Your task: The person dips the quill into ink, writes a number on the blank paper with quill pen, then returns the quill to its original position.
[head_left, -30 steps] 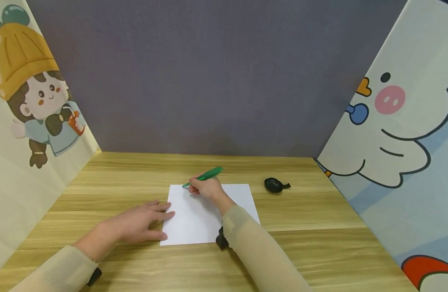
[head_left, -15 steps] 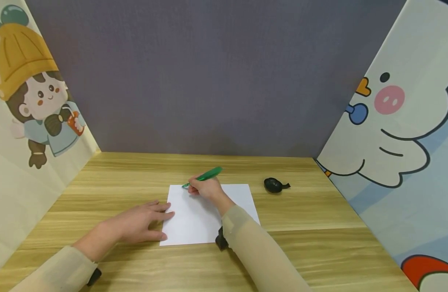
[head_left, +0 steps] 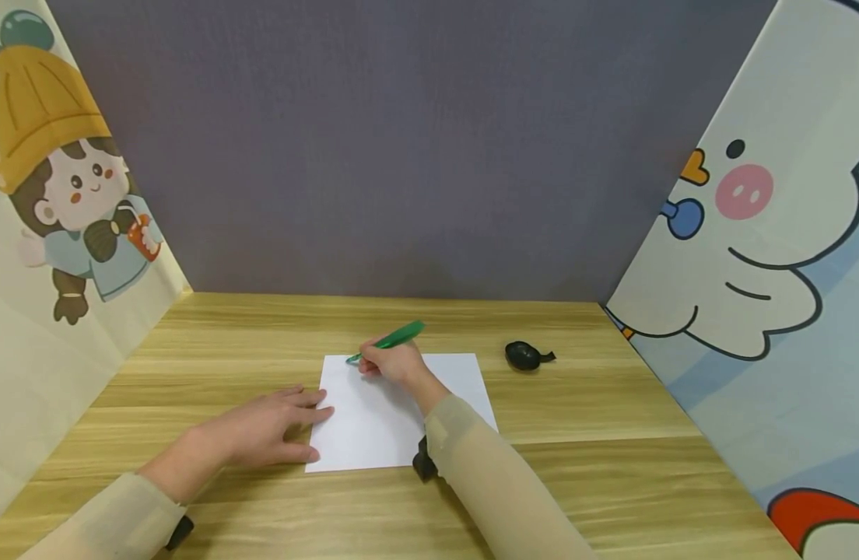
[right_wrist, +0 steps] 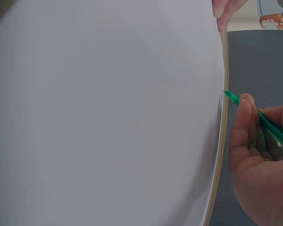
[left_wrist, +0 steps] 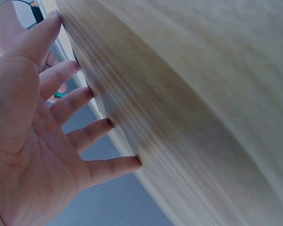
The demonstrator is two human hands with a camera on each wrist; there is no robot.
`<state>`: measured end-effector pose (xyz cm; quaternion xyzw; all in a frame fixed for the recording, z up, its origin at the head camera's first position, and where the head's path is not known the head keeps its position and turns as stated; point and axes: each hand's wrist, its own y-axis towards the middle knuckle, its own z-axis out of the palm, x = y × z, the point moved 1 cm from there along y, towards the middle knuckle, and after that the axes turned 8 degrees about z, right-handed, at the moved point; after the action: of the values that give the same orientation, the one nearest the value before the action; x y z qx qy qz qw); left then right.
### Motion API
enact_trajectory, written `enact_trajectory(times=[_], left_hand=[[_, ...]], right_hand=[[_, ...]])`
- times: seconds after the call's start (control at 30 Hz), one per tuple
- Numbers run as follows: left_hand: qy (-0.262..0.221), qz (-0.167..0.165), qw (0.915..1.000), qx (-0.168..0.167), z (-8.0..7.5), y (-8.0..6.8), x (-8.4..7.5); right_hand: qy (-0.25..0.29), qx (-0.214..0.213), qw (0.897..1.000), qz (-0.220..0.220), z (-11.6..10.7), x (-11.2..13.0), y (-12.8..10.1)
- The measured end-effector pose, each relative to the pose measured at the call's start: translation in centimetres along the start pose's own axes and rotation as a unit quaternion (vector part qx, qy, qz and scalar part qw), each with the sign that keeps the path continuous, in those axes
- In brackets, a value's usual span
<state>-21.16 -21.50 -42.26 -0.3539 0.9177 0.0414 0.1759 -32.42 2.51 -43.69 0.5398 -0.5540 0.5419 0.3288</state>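
Observation:
A white sheet of paper (head_left: pixel 373 435) lies on the wooden table. My right hand (head_left: pixel 396 364) pinches a green pen (head_left: pixel 400 334) with a broad, leaf-like upper end, its tip at the paper's far left part. In the right wrist view the pen (right_wrist: pixel 272 127) slants between thumb and fingers, its tip meeting the paper's edge line; I cannot make out any mark. With fingers spread, my left hand (head_left: pixel 268 426) rests at the paper's left edge. From the left wrist view, the fingertips of the left hand (left_wrist: pixel 33 127) touch down on the surface.
A rounded black object (head_left: pixel 524 355) with a short tail lies on the table (head_left: pixel 583 404) right of the paper. A grey panel (head_left: pixel 401 155) stands along the back. Cartoon-printed panels (head_left: pixel 808 257) flank both sides.
The pen tip and right hand have shifted very slightly left and nearer to me over the paper. My left hand stays in its place at the sheet's edge.

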Motion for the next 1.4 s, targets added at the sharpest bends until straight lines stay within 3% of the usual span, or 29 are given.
enact_trajectory(times=[0.83, 1.4], left_hand=[[-0.012, -0.014, 0.9998, 0.004, -0.07, 0.00, 0.01], [-0.005, -0.003, 1.0000, 0.004, -0.07, 0.02, -0.03]], right_hand=[[0.000, 0.038, 0.999, -0.001, 0.18, -0.06, -0.36], [-0.017, 0.052, 0.998, -0.003, -0.11, -0.30, -0.77]])
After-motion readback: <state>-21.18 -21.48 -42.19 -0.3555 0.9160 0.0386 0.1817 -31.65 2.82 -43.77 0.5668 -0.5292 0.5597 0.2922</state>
